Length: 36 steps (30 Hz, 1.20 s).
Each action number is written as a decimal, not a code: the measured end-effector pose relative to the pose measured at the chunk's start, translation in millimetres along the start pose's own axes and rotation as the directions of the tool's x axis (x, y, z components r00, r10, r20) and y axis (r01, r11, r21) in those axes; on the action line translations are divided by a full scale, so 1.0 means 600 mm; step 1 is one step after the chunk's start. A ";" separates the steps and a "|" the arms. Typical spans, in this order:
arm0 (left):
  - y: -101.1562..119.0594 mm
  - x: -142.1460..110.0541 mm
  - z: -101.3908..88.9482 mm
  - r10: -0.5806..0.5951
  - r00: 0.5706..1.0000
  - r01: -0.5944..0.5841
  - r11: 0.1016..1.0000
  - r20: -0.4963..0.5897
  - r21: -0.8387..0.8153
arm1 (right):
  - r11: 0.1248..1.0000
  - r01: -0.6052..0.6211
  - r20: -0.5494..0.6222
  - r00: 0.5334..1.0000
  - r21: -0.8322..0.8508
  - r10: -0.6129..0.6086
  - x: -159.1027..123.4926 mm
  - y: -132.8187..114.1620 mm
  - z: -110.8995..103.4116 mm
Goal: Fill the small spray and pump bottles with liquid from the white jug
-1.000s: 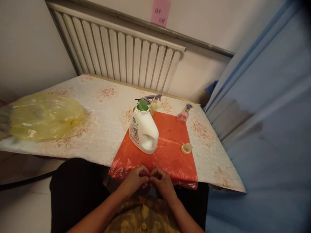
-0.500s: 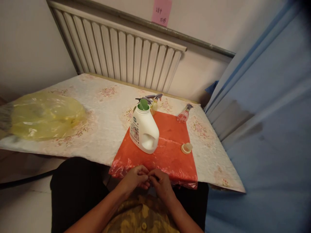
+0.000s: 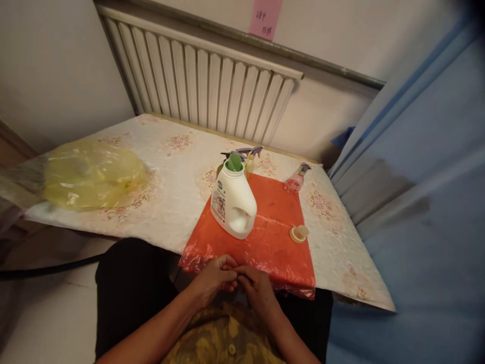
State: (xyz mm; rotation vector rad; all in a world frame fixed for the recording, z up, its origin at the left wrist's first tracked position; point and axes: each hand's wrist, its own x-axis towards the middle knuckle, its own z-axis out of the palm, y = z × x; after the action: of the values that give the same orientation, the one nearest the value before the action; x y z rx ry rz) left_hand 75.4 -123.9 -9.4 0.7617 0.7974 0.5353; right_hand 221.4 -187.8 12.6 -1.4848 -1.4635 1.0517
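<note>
My left hand [image 3: 217, 277] and my right hand [image 3: 257, 285] meet at the fingertips over my lap, at the front edge of a red plastic sheet [image 3: 278, 258]. Both have their fingers curled and pinched together; anything between them is too small or hidden to make out. Beyond them a white jug [image 3: 237, 205] with a moulded handle stands upright on the sheet, a green spout [image 3: 235, 163] in its uncapped neck. To the right on the sheet lies a pale round cap [image 3: 299, 233].
A pink spray bottle [image 3: 295, 179] stands at the sheet's far right corner. More spray bottles [image 3: 250, 161] are partly hidden behind the jug. A yellow plastic bag [image 3: 94, 174] lies on the flowered tablecloth [image 3: 170, 177]. A radiator [image 3: 204, 86] backs the table; a blue curtain [image 3: 417, 202] hangs right.
The whole view has shifted, so everything appears slightly farther right. My hands stay together at the fingertips, with only a slight shift of the fingers. The jug and cap have not moved on the sheet.
</note>
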 end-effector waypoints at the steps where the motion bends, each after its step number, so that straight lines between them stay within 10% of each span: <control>1: -0.002 0.000 -0.001 -0.001 1.000 0.001 1.000 0.003 0.006 | 1.000 -0.011 0.002 1.000 0.010 0.011 0.000 0.002 0.001; 36: 0.026 0.000 0.017 0.241 0.965 -0.256 0.787 0.102 0.561 | 0.858 -0.240 -0.034 0.958 0.453 0.286 0.020 0.032 0.000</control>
State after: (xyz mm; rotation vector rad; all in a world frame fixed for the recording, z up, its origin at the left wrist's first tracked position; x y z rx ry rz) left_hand 81.2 -118.1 7.3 1.4482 0.8477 0.5223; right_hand 228.0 -176.5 -5.6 -1.3956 -0.8790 1.3512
